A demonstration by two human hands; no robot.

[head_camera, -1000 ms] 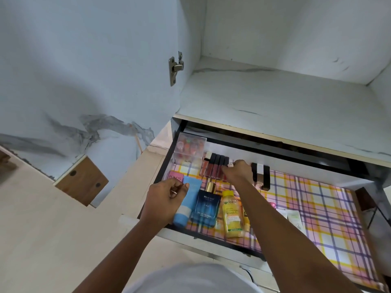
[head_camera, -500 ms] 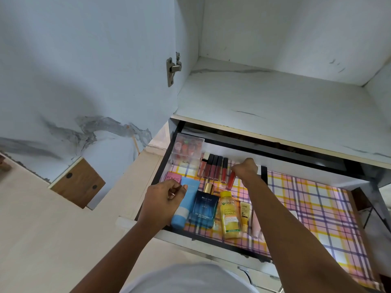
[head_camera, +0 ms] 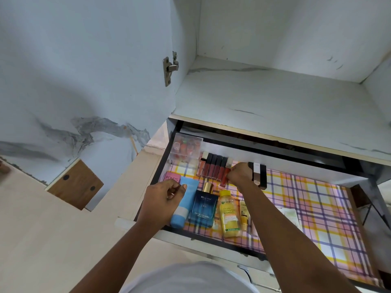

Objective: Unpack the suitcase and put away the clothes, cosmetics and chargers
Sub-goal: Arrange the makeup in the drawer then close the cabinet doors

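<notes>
Over the checked drawer liner (head_camera: 317, 199), right hand (head_camera: 240, 174) pinches a slim lip-gloss tube (head_camera: 224, 180); left hand (head_camera: 163, 199) curls empty.

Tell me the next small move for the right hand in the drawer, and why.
Probably set the red lip gloss tube down at the right end of the row of lip glosses and let go. The right hand pinches it right beside that row, tilted and not yet aligned; bare drawer liner lies beneath.

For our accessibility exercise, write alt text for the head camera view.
A person's right hand grips a red lip gloss tube in an open drawer lined with plaid paper, while the left hand hovers over a blue tube beside cologne and a yellow bottle.
</notes>
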